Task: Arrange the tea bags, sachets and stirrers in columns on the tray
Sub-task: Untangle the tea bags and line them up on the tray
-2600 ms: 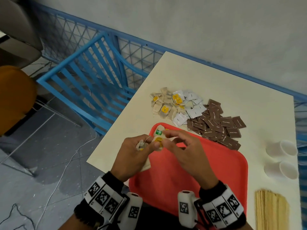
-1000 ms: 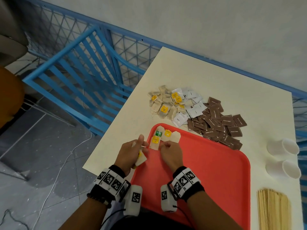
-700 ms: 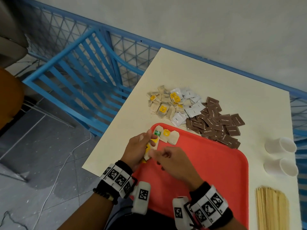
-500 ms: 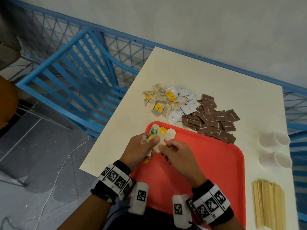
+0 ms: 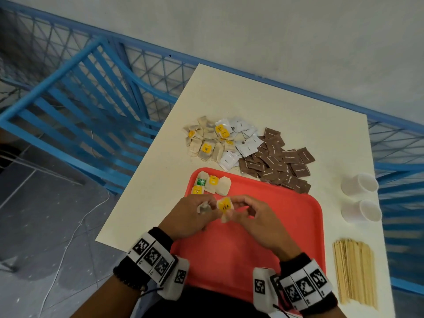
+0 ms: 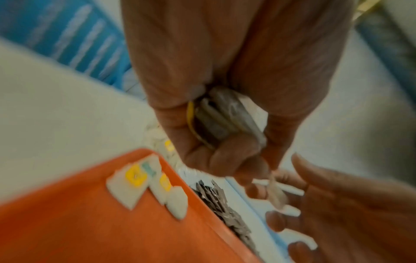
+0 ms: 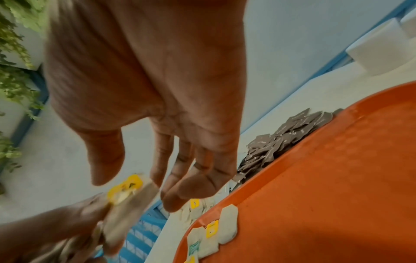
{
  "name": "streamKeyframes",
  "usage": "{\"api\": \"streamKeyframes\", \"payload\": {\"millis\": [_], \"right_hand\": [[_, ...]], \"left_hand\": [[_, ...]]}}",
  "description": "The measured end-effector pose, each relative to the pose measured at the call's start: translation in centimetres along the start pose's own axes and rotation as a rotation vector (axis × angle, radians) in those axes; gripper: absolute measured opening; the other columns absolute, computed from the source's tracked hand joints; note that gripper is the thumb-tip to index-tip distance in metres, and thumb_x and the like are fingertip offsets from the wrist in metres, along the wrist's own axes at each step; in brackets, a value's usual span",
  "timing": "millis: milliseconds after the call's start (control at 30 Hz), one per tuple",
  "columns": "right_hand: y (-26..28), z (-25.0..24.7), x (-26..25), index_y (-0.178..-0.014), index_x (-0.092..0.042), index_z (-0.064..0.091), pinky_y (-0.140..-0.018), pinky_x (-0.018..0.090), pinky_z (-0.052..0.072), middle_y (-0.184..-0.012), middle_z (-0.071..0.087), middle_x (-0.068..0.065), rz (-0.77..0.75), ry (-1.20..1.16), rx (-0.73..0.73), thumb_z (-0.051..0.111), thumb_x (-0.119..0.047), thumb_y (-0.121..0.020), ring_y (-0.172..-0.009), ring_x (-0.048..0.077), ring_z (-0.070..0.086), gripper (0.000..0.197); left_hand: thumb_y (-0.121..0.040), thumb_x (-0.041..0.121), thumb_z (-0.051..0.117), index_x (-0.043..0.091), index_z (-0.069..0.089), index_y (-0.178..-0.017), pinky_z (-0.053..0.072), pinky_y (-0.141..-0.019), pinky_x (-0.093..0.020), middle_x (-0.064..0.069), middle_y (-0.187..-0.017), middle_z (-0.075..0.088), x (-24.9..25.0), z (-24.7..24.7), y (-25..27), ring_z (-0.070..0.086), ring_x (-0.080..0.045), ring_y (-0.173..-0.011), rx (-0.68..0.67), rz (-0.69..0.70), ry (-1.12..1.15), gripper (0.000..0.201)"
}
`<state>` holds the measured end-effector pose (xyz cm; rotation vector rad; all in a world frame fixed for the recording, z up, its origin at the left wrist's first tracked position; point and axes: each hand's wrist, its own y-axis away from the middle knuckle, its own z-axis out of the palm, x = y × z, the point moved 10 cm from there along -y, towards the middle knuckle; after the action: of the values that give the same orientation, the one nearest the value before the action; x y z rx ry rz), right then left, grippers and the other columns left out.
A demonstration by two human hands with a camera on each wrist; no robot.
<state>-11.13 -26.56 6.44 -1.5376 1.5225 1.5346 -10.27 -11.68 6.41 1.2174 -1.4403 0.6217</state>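
We note from the left wrist view our left hand (image 6: 216,124) clenching stacked tea bags (image 6: 227,121), right hand (image 7: 157,85) fingers loosely extended beside a yellow-tagged bag (image 5: 224,206).

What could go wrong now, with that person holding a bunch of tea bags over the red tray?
The left hand grips several spare tea bags while offering one tea bag to the right hand; a spare could slip out. Setting it down might also nudge the placed tea bags at the tray corner out of line.
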Motion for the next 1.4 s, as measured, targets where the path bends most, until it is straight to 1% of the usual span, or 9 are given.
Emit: {"api": "streamKeyframes", "payload": {"millis": [133,333,433,567,700,833,1000,1133,1400], "right_hand": [[-0.3,1.6,0.4,-0.089,-0.021,0.077,-0.063,0.020,0.038,-0.071,0.064,-0.008,-0.021,0.094,-0.062,0.073,-0.024,-0.089,-0.064,0.002,0.049,0.005],[-4.7,3.0,5.1,-0.082,-0.021,0.076,-0.058,0.017,0.038,-0.066,0.060,-0.009,0.146,0.170,0.122,0.069,-0.009,-0.088,-0.052,-0.004,0.045,0.015],[-7.5,3.6,5.9,-0.090,-0.013,0.074,-0.054,0.007,0.039,-0.065,0.060,-0.012,0.166,0.130,0.213,0.067,-0.001,-0.087,-0.048,-0.010,0.051,0.015],[-9.5,3.9,6.2,-0.078,-0.020,0.067,-0.053,0.012,0.039,-0.060,0.059,-0.010,0.194,0.126,0.224,0.073,-0.002,-0.083,-0.046,-0.006,0.048,0.019],[-10.0,3.5,6.2,-0.079,-0.020,0.064,-0.060,0.013,0.044,-0.068,0.062,-0.006,0.187,0.237,0.248,0.076,-0.009,-0.081,-0.062,0.007,0.056,0.016],[-9.0,2.4,6.1,-0.080,-0.019,0.055,-0.070,0.033,0.049,-0.078,0.065,-0.003,0.192,0.314,0.398,0.077,-0.020,-0.080,-0.078,0.019,0.061,0.021],[-7.6,3.6,6.5,-0.086,-0.015,0.063,-0.082,0.030,0.049,-0.099,0.073,-0.001,0.145,0.443,0.307,0.065,-0.021,-0.088,-0.099,0.018,0.065,0.007],[-7.4,4.5,7.1,-0.077,-0.020,0.055,-0.073,0.034,0.050,-0.081,0.065,-0.003,0.135,0.470,0.243,0.062,-0.018,-0.083,-0.079,0.019,0.061,0.010],[-7.1,1.1,4.3,-0.117,-0.019,0.063,-0.080,0.030,0.046,-0.109,0.059,0.002,0.023,0.553,0.381,0.061,-0.015,-0.091,-0.094,0.020,0.059,0.026]], "left_hand": [[-0.090,0.027,0.069,0.031,0.057,-0.077,0.037,-0.062,-0.015,0.014,-0.068,0.057,-0.2,0.7,0.4,0.052,0.000,-0.067,-0.148,0.135,-0.348,0.018],[-0.086,0.030,0.066,0.025,0.069,-0.082,0.051,-0.077,-0.031,0.012,-0.083,0.070,-6.9,-4.0,-0.4,0.063,-0.010,-0.082,0.176,-0.177,-0.469,0.008],[-0.089,0.039,0.059,0.034,0.067,-0.101,0.052,-0.084,-0.038,0.007,-0.101,0.067,-8.0,-4.3,-1.5,0.061,-0.020,-0.098,0.181,-0.264,-0.628,0.015],[-0.095,0.038,0.055,0.038,0.058,-0.126,0.045,-0.090,-0.042,0.000,-0.119,0.057,-8.8,-3.4,-2.9,0.057,-0.028,-0.112,0.047,-0.312,-0.789,0.032],[-0.097,0.038,0.053,0.037,0.061,-0.125,0.045,-0.089,-0.041,0.000,-0.122,0.054,-9.6,-3.1,-3.6,0.057,-0.028,-0.113,-0.002,-0.311,-0.823,0.030],[-0.101,0.036,0.045,0.033,0.062,-0.125,0.045,-0.087,-0.040,-0.003,-0.122,0.054,-9.0,-3.0,-3.9,0.059,-0.031,-0.109,0.012,-0.285,-0.869,0.030],[-0.102,0.035,0.043,0.031,0.063,-0.123,0.044,-0.084,-0.040,-0.003,-0.121,0.053,-8.8,-3.3,-4.1,0.060,-0.031,-0.106,0.036,-0.273,-0.891,0.029],[-0.102,0.036,0.043,0.031,0.062,-0.124,0.043,-0.082,-0.039,-0.003,-0.121,0.053,-8.9,-3.5,-4.1,0.060,-0.031,-0.106,0.049,-0.267,-0.900,0.029],[-0.093,0.044,0.059,0.034,0.067,-0.113,0.045,-0.083,-0.035,0.004,-0.109,0.061,-8.0,-3.7,-3.5,0.061,-0.022,-0.101,0.188,-0.240,-0.603,0.023]]}}
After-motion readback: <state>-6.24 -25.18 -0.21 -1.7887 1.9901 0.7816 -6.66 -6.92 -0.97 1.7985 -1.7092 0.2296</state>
